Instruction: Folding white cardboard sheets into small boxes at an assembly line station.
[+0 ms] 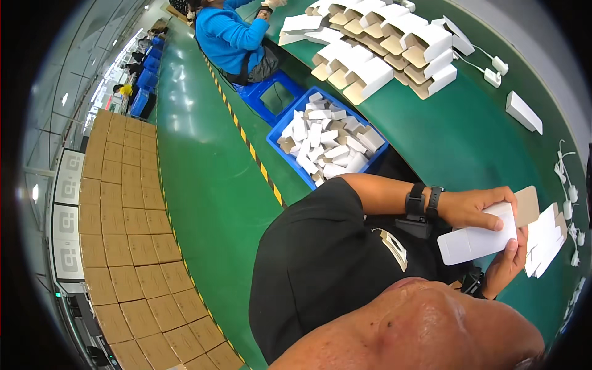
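White cardboard carton (478,242), small and flat-ish, is pinched in both hands just above the green table (456,142). Left hand (478,206) grips its top edge, fingers curled over near the open brown flap; right hand (507,262) cups it from underneath. Just beside sits a stack of flat blanks (546,237). Farther out there's a blue bin (327,142) full of cartons, plus folded boxes (382,46) piled up the table.
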`<act>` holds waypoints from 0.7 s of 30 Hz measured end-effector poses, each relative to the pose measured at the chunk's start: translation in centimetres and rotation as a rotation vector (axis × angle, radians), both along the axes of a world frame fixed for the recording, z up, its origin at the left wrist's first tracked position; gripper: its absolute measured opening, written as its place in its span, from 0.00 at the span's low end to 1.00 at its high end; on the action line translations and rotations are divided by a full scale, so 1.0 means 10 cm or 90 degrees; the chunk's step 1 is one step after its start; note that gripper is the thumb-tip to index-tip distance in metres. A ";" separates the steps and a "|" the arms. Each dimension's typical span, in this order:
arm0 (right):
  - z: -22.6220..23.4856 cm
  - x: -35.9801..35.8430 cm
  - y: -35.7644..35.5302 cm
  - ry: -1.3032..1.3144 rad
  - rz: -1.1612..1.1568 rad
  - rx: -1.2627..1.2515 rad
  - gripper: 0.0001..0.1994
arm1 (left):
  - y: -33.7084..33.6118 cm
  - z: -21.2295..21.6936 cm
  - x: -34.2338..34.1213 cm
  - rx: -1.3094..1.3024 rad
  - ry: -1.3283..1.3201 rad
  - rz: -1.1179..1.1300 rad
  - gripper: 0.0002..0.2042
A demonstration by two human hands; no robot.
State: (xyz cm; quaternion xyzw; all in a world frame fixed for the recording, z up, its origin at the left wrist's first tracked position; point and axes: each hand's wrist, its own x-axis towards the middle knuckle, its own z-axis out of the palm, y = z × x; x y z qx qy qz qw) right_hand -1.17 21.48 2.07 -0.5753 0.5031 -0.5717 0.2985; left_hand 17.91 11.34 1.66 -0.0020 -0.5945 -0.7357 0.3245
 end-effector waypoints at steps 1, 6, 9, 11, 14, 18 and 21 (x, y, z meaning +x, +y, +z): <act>-0.05 -0.01 0.00 -0.034 0.056 -0.003 0.18 | 0.01 -0.02 0.01 -0.002 -0.002 0.004 0.26; -0.25 0.05 0.10 0.049 -0.137 -0.075 0.18 | 0.11 -0.11 -0.05 0.027 0.008 0.039 0.39; -0.18 0.00 0.18 0.086 -0.166 -0.123 0.26 | 0.06 -0.13 -0.11 0.073 0.004 -0.047 0.41; -0.03 -0.07 0.02 0.034 -0.019 -0.133 0.20 | -0.08 -0.22 -0.17 -0.293 -0.024 0.115 0.38; 0.21 0.18 -0.19 0.061 -0.027 -0.047 0.06 | -0.20 -0.03 0.18 -0.392 -0.144 0.154 0.36; 0.21 0.12 -0.20 -0.045 -0.010 -0.028 0.06 | -0.13 -0.14 0.12 -0.131 -0.168 0.005 0.35; 0.18 -0.01 -0.10 -0.057 0.010 -0.036 0.06 | -0.08 -0.12 -0.02 -0.066 -0.175 -0.052 0.35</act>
